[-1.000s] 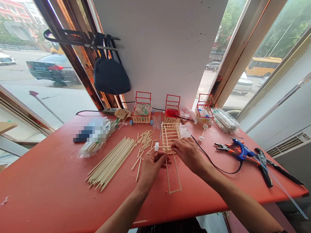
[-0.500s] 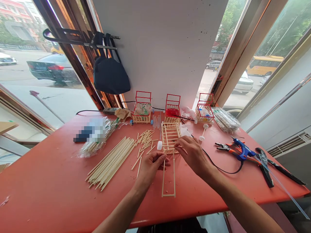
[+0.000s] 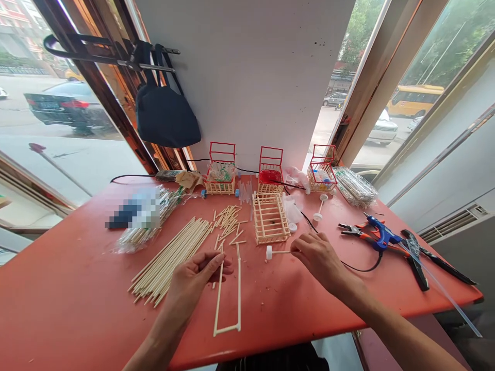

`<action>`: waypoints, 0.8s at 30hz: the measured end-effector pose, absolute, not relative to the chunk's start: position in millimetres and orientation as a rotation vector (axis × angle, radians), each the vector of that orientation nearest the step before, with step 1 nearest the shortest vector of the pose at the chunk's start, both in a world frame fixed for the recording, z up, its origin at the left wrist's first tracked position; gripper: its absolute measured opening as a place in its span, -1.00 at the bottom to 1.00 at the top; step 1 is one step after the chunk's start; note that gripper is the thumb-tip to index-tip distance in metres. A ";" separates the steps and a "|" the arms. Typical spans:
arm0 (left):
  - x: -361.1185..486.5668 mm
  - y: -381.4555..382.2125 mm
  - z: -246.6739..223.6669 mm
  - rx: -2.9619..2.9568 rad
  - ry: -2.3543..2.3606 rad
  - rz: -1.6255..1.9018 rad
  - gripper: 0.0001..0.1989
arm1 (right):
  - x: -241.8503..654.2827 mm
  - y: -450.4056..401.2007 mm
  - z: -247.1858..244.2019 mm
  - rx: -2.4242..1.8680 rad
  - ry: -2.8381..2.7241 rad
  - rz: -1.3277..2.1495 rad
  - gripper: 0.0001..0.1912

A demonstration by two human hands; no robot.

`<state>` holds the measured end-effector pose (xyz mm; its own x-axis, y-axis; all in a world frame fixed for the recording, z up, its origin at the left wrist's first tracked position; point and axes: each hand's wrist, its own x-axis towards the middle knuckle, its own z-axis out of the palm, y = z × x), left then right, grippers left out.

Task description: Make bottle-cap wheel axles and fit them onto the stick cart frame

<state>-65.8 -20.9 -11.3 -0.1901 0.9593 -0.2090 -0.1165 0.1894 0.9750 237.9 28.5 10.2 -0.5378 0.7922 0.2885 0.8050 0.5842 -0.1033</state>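
My left hand (image 3: 201, 273) pinches one leg of a U-shaped frame (image 3: 238, 288) made of thin wooden sticks, its crossbar toward me. In my right hand (image 3: 315, 252) is a wooden stick with a white wheel (image 3: 269, 252) on its left end; its other end is hidden by the hand. Just beyond both hands lies a slatted wooden-stick basket body (image 3: 270, 216). Beside its right edge is another white wheel (image 3: 293, 226). A wheel axle (image 3: 320, 207) with white wheels at both ends sits farther right.
Long sticks (image 3: 172, 263) and short cut sticks (image 3: 228, 221) lie to the left. Along the wall stand small carts with red handles (image 3: 270, 159). To the right are a blue glue gun (image 3: 381, 234) with its cord, and orange-handled pliers (image 3: 356, 232).
My left hand has drawn the U-shaped frame left and toward me, away from the basket body. My right hand has moved off the basket body and now holds the wheeled stick.
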 end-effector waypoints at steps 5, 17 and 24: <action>-49.7 -27.4 -5.1 0.927 1.306 1.194 -0.50 | 218.5 25.3 -6.5 -1.250 -2.555 -0.093 -0.80; -17.0 -30.1 -25.4 0.926 1.193 1.131 -0.56 | 242.4 17.6 11.0 -1.268 -2.156 0.131 -0.81; 2.6 -32.0 -30.0 0.895 1.142 1.061 -0.53 | 240.6 -8.0 2.3 -1.362 -1.971 0.529 -0.77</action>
